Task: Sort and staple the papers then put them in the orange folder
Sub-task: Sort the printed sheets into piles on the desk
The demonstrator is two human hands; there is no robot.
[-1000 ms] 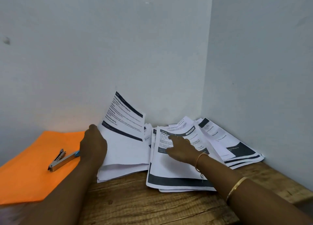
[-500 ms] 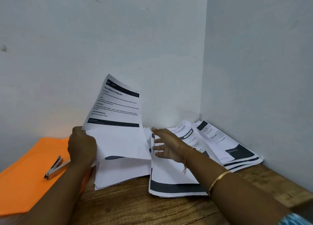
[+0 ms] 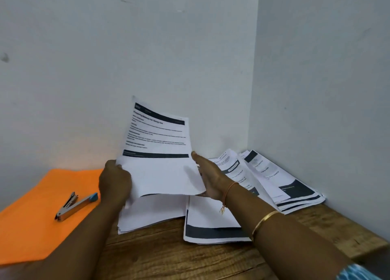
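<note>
The left hand [image 3: 115,182] curls round the left edge of a printed sheet [image 3: 158,153] and holds it up, tilted back toward the wall. The right hand [image 3: 211,174] is at the sheet's right edge. Its fingers [image 3: 197,156] are straight and touch the paper.

Under both hands, a pile of white papers [image 3: 152,212] lies on the wooden worktop [image 3: 179,258]. Under the right wrist is a second pile [image 3: 211,222] with a dark band along its near edge. To the right of the right hand, more printed papers [image 3: 285,178] are spread out in the corner.

To the left of the left hand, the orange folder [image 3: 31,227] lies flat and closed on the worktop. A silver stapler [image 3: 76,205] with a blue end lies on the folder, near the left hand but apart from it.

The right arm wears a gold bangle [image 3: 266,218] and a thin orange thread [image 3: 229,190].
</note>
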